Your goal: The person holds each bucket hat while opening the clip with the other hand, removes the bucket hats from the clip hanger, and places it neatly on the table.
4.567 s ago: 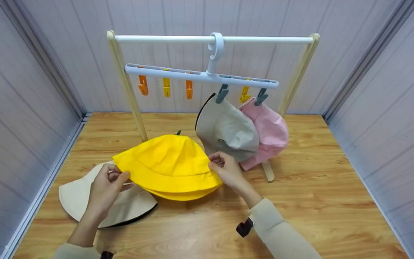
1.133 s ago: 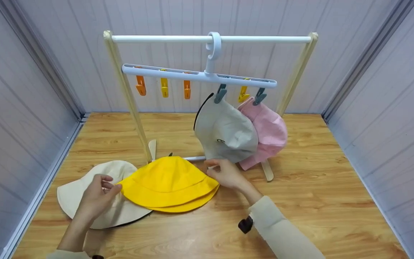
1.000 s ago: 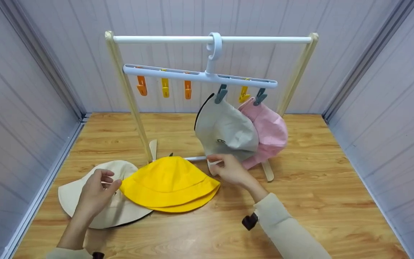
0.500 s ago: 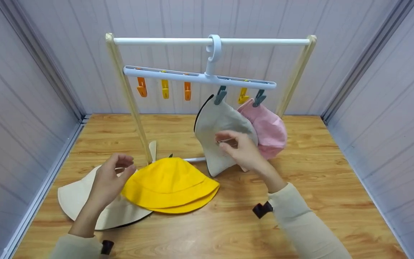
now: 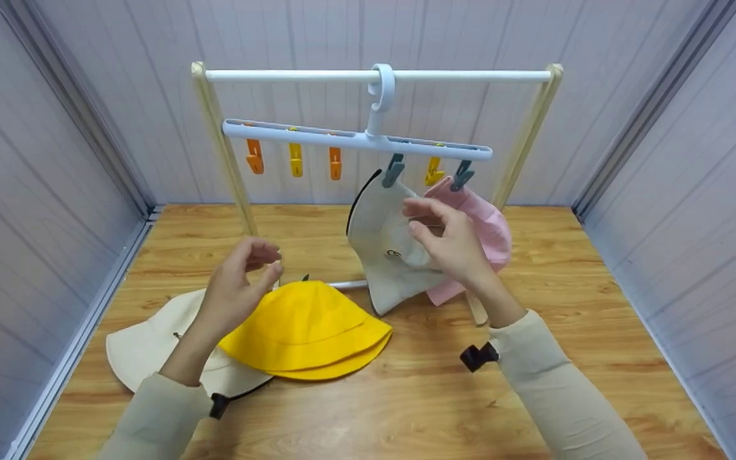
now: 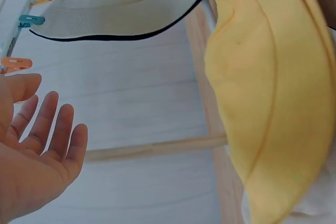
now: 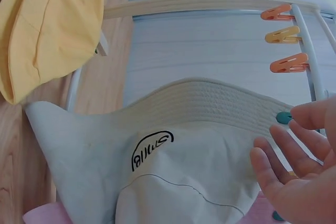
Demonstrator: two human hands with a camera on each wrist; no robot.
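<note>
My left hand [image 5: 237, 284] is raised over the yellow bucket hat [image 5: 317, 332], fingers loosely bent and holding nothing. The yellow hat lies on the wooden table, overlapping a cream bucket hat [image 5: 141, 345] with a dark edge. In front of the hanging hats is my right hand [image 5: 454, 239], its fingers relaxed with nothing between them. A light grey hat [image 5: 371, 239] with "Smile" lettering hangs by its brim from a dark green clip [image 5: 393, 171]. Behind it, a pink hat [image 5: 496, 227] hangs from another green clip [image 5: 462, 176]. My right hand hides part of both.
A white clip hanger [image 5: 298, 133] hooks over the white bar [image 5: 291, 75] of a wooden-legged rack. Orange [image 5: 254, 156] and yellow [image 5: 296, 160] clips hang at its left, with one more yellow clip [image 5: 434, 172] between the green ones. Panelled walls enclose the table.
Both hands lowered the yellow hat onto the table, partly over the cream hat, and let go. Since then they have risen towards the hanger, the left also moving right.
</note>
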